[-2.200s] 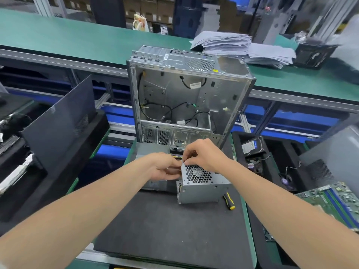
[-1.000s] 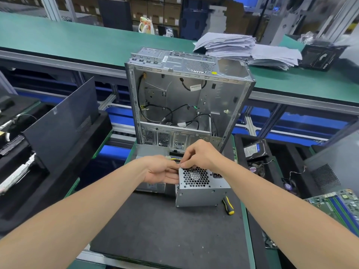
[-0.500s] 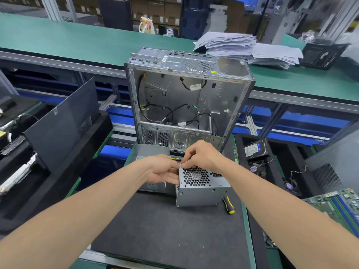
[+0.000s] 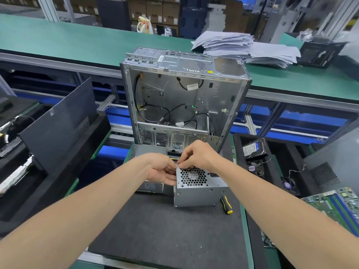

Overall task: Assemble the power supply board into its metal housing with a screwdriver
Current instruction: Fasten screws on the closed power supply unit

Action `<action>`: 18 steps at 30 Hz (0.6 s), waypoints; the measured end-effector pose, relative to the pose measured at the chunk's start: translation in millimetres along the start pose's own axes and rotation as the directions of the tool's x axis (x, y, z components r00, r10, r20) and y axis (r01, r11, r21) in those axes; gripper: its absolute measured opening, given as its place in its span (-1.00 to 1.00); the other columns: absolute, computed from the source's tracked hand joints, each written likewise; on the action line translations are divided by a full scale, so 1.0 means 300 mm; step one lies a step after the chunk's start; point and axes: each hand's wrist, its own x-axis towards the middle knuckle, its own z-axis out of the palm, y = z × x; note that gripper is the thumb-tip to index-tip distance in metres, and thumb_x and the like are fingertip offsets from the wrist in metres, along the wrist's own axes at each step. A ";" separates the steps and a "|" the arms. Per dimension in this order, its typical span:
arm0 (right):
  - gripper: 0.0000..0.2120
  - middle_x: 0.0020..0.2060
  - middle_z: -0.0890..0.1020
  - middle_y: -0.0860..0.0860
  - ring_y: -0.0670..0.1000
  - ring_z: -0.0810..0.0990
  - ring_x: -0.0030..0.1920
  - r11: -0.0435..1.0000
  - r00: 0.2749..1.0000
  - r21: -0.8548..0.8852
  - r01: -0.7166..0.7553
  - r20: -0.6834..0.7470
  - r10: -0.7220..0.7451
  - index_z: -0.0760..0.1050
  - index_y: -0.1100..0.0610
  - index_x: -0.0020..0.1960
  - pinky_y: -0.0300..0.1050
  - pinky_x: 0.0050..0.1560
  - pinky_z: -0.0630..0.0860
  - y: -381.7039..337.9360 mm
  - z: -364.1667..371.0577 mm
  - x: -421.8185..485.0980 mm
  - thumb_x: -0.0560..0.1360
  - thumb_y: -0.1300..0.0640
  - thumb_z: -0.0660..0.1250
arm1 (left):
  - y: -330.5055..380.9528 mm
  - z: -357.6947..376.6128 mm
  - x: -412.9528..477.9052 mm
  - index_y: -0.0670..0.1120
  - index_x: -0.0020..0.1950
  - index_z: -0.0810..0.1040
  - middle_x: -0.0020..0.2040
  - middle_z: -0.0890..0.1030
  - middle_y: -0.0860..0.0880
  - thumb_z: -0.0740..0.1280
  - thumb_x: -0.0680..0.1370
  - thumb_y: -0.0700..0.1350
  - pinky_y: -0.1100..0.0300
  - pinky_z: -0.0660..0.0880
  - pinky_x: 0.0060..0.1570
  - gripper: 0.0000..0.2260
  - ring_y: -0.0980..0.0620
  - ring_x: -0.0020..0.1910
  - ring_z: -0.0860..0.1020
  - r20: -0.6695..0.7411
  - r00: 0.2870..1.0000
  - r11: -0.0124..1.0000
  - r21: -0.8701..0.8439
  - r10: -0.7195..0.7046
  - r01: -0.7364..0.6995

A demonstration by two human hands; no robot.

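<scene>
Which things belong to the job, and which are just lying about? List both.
Job: housing, gripped at its top corner by left hand and right hand; screwdriver beside it.
Lying about: computer case, paper stack, hard drive, motherboard, side panel.

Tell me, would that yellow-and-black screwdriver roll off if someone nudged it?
Probably not far. The screwdriver has a rounded handle, so it may roll, but the dark mat looks grippy and the power supply box beside it blocks one side. Likely stiff and light.
</scene>
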 end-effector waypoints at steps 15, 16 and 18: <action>-0.93 -0.24 0.75 -0.11 -0.07 0.69 -0.18 0.997 0.983 0.079 0.009 -0.181 0.006 0.76 -0.04 -0.12 -0.10 -0.03 0.68 0.075 -0.063 -0.024 0.47 0.13 0.58 | 0.041 0.026 0.022 -0.13 0.18 0.55 0.00 0.68 -0.06 0.28 0.64 -0.13 -0.04 0.63 0.13 -0.84 -0.06 -0.06 0.69 -0.160 0.936 0.857 0.471 0.314 -0.207; -0.94 -0.23 0.73 -0.13 -0.08 0.68 -0.15 0.999 0.972 0.053 -0.005 -0.235 0.017 0.76 -0.04 -0.13 -0.11 -0.01 0.67 0.100 -0.072 -0.028 0.50 0.11 0.55 | 0.044 0.037 0.030 -0.04 0.13 0.55 0.02 0.64 0.03 0.28 0.64 -0.09 0.06 0.62 0.08 -0.89 0.03 -0.03 0.65 -0.169 0.869 0.745 0.605 0.465 -0.281; -0.92 -0.22 0.70 -0.17 -0.11 0.66 -0.09 0.998 0.942 -0.009 -0.058 -0.332 0.052 0.75 -0.01 -0.12 -0.15 0.01 0.59 0.158 -0.088 -0.044 0.52 0.11 0.49 | 0.046 0.068 0.033 0.09 0.02 0.56 -0.01 0.58 0.18 0.29 0.62 -0.07 0.36 0.47 -0.14 -0.92 0.25 -0.08 0.56 -0.074 0.717 0.485 0.783 0.693 -0.388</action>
